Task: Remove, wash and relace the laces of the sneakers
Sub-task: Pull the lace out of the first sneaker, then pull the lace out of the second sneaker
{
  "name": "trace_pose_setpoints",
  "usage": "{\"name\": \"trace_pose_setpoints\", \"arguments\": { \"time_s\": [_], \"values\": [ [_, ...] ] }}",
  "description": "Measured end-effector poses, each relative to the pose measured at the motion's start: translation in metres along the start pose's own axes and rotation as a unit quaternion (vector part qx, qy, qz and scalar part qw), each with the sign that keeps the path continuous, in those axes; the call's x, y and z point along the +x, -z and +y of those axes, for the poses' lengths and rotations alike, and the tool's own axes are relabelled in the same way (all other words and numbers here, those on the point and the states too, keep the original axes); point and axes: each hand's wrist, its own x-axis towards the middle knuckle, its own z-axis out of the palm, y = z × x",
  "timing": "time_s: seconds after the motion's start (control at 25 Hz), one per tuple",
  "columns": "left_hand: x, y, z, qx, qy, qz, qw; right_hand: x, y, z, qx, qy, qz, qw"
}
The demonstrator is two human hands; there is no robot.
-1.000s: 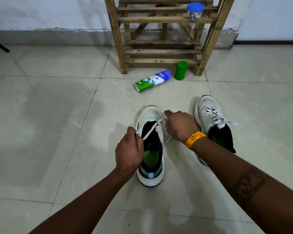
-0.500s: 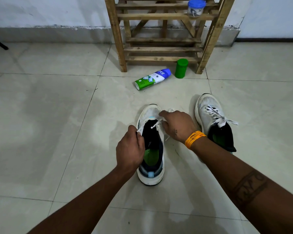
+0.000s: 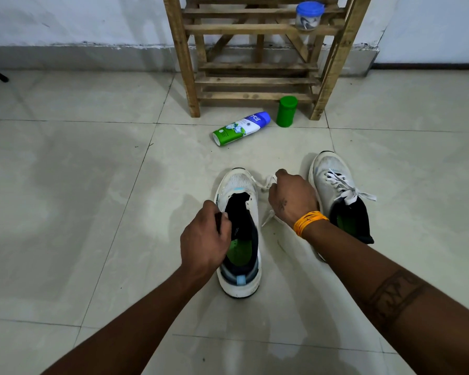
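The unlaced sneaker (image 3: pixel 238 236) is stood on the tiled floor (image 3: pixel 65 212), its collar gripped by the left hand (image 3: pixel 205 239). Beside it, the white lace (image 3: pixel 267 182) is pinched in the right hand (image 3: pixel 291 197), fingers curled tight.

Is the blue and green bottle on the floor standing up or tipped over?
Tipped over. The bottle lies on its side on the floor tiles, near the wooden rack.

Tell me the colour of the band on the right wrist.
Orange-yellow: the wristband shows plainly in the head view, just behind the right hand.
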Motion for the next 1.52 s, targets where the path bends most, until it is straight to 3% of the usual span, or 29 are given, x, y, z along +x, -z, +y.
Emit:
{"name": "trace_pose_setpoints", "arguments": {
  "time_s": [0.2,0.36,0.52,0.64,0.84,1.04,1.2,1.24,1.32,1.52],
  "values": [
    [0.024,0.017,0.033,-0.034,-0.047,0.037,0.998,-0.013,0.030,0.003,0.101,0.039,0.034,0.993],
    [0.057,0.015,0.077,-0.073,-0.092,-0.025,0.993,-0.021,0.076,0.022,0.164,0.014,0.045,0.985],
    [0.074,0.001,0.107,-0.067,-0.134,-0.089,0.985,-0.040,0.093,0.038,0.221,-0.014,-0.050,0.974],
    [0.087,-0.015,0.114,-0.018,-0.123,-0.159,0.979,-0.034,0.057,0.028,0.144,0.018,-0.121,0.982],
    [0.101,-0.031,0.109,0.013,-0.132,-0.189,0.973,-0.005,-0.008,0.023,-0.050,-0.048,-0.226,0.972],
    [0.113,-0.033,0.095,-0.020,-0.128,-0.189,0.973,0.011,-0.029,0.036,0.031,-0.039,-0.180,0.982],
    [0.129,-0.027,0.100,-0.084,-0.091,-0.195,0.973,0.013,0.012,0.034,0.113,0.023,-0.179,0.977],
    [0.134,-0.022,0.105,-0.141,-0.065,-0.225,0.962,0.014,0.032,0.031,0.151,0.035,-0.184,0.970],
    [0.144,-0.007,0.123,-0.265,-0.031,-0.326,0.907,0.012,0.081,0.029,0.241,0.051,-0.193,0.950],
    [0.150,0.031,0.197,-0.389,-0.115,-0.525,0.748,-0.001,0.193,0.034,0.379,0.037,-0.117,0.917]
  ]
}}
